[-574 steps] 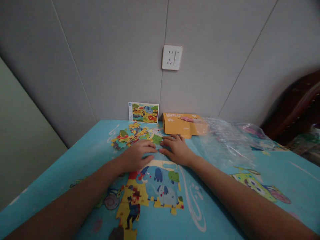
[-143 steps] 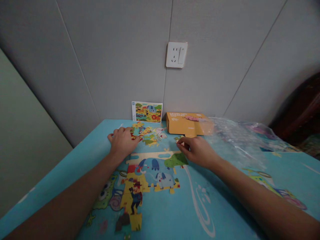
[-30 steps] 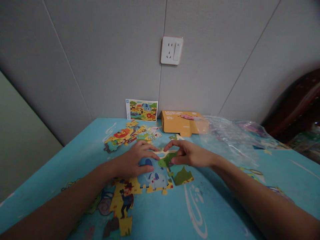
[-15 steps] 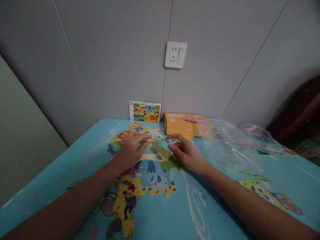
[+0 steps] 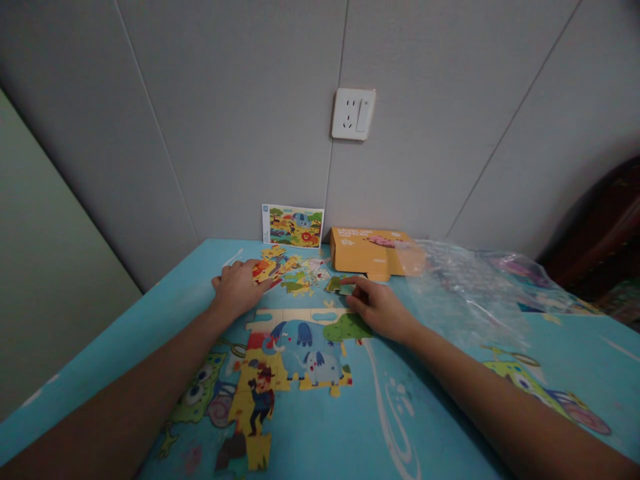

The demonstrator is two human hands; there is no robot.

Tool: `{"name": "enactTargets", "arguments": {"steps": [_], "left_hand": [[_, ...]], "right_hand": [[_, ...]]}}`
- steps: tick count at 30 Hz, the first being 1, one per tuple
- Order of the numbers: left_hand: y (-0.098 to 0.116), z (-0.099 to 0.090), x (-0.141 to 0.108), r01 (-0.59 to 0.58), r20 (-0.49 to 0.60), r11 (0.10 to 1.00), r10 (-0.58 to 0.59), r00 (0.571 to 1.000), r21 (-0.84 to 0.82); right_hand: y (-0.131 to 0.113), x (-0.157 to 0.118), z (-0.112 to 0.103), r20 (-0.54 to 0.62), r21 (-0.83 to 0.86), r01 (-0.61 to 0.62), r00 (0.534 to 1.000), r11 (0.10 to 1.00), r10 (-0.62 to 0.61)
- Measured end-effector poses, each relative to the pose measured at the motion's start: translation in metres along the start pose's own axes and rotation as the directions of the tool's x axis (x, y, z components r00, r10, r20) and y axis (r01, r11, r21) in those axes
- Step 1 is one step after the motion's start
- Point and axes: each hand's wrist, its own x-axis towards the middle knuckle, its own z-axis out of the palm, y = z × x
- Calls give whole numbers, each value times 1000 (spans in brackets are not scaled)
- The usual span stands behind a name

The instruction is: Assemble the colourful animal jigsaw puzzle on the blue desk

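Beyond the joined puzzle (image 5: 303, 343), the right hand (image 5: 383, 311) is touching green pieces (image 5: 333, 285) leftward, the left hand (image 5: 237, 288) loose pieces (image 5: 274, 268), grips parted.

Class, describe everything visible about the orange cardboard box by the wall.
The orange cardboard box lies at the foot of the grey panelled wall. White lettering and a pink picture mark its upper face. An orange flap juts out in front, near the bare right hand. Clear, crinkled plastic overlaps its right end. Its inside is hidden.
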Motion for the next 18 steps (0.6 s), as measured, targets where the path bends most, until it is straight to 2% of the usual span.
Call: {"name": "enactTargets", "arguments": {"steps": [3,5,8,12,18], "left_hand": [[2,0,-1,-5,-12,1000,4,1000,-28],[4,1,-3,-26,-60,999,24,998,-20],[7,4,-8,-135,-124,991,137,983,22],[10,8,-11,-258,-94,966,260,961,34],[11,8,-9,-279,-105,960,277,955,0]], "right_hand": [[2,0,0,-23,3,-17,1000,1000,17],[3,0,1,-36,18,-30,999,999,31],[3,1,3,-45,41,-38,998,998,40],[0,2,4,-47,43,-36,998,998,38],[-2,1,6,-40,43,-29,999,999,31]]}}
